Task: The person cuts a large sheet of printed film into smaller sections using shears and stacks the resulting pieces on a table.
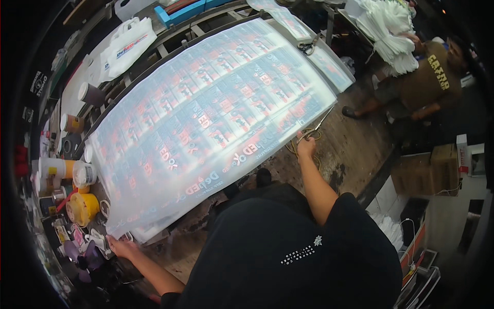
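A large translucent printed sheet (206,113) with rows of red and blue designs lies across a long table frame. My right hand (306,146) grips a pair of scissors (317,127) at the sheet's right edge, blades pointing up along that edge. My left hand (121,246) rests at the sheet's lower left corner, fingers touching its edge. My black shirt fills the lower middle of the view.
Yellow and white pots and jars (82,206) crowd the left bench. White printed bags (126,44) lie at the far left end. A seated person in a brown shirt (429,82) handles a stack of white bags (393,31) at upper right. Cardboard boxes (424,175) stand right.
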The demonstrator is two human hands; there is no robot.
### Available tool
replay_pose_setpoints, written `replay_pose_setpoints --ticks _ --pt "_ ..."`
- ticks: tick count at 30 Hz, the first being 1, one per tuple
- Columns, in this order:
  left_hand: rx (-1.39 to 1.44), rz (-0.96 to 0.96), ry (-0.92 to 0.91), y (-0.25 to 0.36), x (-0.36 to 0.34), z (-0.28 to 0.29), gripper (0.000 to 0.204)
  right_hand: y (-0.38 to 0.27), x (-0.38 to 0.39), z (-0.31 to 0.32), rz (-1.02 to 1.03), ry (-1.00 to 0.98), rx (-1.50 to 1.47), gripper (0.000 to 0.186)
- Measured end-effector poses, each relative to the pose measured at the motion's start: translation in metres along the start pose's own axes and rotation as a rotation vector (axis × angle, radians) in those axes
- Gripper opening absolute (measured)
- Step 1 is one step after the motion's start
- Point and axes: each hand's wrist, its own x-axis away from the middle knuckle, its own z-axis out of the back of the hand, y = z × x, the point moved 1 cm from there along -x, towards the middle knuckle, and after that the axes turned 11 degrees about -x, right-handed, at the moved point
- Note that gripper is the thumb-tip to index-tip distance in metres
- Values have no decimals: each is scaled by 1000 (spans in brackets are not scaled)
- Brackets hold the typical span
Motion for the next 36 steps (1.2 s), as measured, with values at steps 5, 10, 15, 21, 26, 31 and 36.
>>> replay_pose_setpoints --ticks 5,10,15,21,26,31,36 --pt "-60 291 -172 -12 59 -45 62 36 -26 -1 -127 -55 -156 48" --pt "-132 518 -398 -74 65 -28 68 39 -28 -5 -250 -133 -421 44" --pt "-413 221 -335 -83 72 -13 57 20 -22 -4 -212 -160 -465 30" --pt "-320 189 -451 -53 30 -1 43 2 -19 -4 -223 -142 -507 23" --pt "98 422 -516 22 8 -23 44 1 -29 0 -221 -121 -587 24" --pt "14 388 -562 -10 -45 10 42 5 -25 -16 -195 -173 -648 22" --pt "-594 237 -273 7 -4 -9 24 -3 -19 -5 -226 -175 -673 16"
